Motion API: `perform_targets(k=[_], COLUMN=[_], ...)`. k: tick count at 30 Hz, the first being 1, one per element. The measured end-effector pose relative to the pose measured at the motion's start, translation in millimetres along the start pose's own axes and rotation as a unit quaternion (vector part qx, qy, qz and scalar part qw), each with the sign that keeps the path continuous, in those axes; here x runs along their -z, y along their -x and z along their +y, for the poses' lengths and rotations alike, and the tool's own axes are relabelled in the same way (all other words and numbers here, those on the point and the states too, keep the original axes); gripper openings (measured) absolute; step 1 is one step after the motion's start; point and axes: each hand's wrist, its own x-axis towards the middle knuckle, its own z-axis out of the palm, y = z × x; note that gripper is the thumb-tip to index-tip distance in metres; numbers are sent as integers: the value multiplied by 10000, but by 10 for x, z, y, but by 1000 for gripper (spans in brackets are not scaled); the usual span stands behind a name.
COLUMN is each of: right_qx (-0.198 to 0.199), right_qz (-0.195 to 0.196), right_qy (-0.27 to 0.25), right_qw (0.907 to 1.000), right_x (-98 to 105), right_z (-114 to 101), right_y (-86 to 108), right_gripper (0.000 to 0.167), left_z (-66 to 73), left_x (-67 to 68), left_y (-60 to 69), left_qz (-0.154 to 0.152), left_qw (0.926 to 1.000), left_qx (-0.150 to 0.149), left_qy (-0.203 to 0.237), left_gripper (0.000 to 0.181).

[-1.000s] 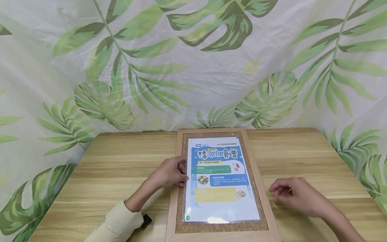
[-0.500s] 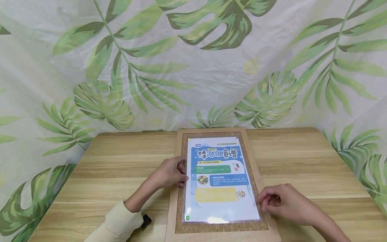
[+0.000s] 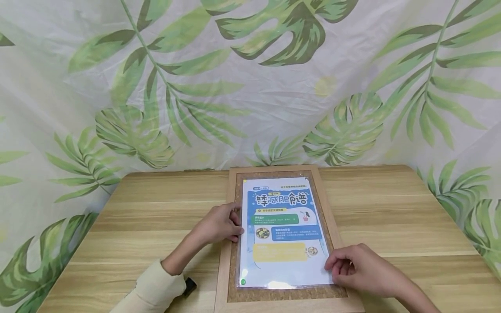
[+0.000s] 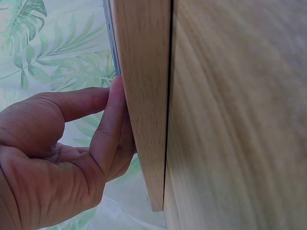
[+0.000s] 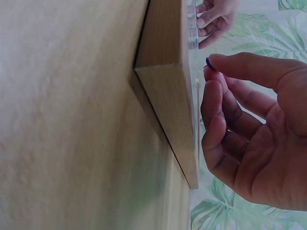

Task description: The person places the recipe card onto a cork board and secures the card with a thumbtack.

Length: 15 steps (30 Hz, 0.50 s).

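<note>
A laminated poster (image 3: 289, 271) with blue, green and yellow blocks lies on a cork board (image 3: 282, 296) in a wooden frame (image 3: 221, 278). My left hand (image 3: 219, 224) rests at its left edge, index finger and thumb touching the edge at separate spots. My right hand (image 3: 364, 269) is over the poster's lower right edge. Between its thumb and index finger it pinches a blue thumbtack (image 5: 208, 63), point towards the board. A green thumbtack (image 3: 243, 281) sits at the poster's lower left corner, a yellow thumbtack (image 3: 245, 180) at the upper left, and a dark one at the upper right.
The board lies on a wood-grain table (image 3: 156, 208), its far end near the table's back edge. Behind hangs a leaf-patterned cloth (image 3: 274, 108). A small black object (image 3: 189, 286) shows at the left sleeve (image 3: 154, 284).
My right hand has moved left and down from the bare table beside the board to the poster's lower right edge. My left hand and the poster have stayed still.
</note>
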Motion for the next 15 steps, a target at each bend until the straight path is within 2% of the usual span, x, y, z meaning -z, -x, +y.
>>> perform_targets(k=[7,15], right_qx=[-270,-262], right_qz=[-188,-102], right_qy=[-236,-43], right_qw=[9992,9996], right_x=[-50,-93], right_z=[-14,-4], right_y=[-11,-29], right_gripper=[9,13], left_z=[-13,-5], left_x=[-6,0], left_y=[-9,-1], left_qz=[-26,-1], left_qw=[10000,10000], left_qx=[20,12], left_qy=[-27,-40], left_gripper=[72,73])
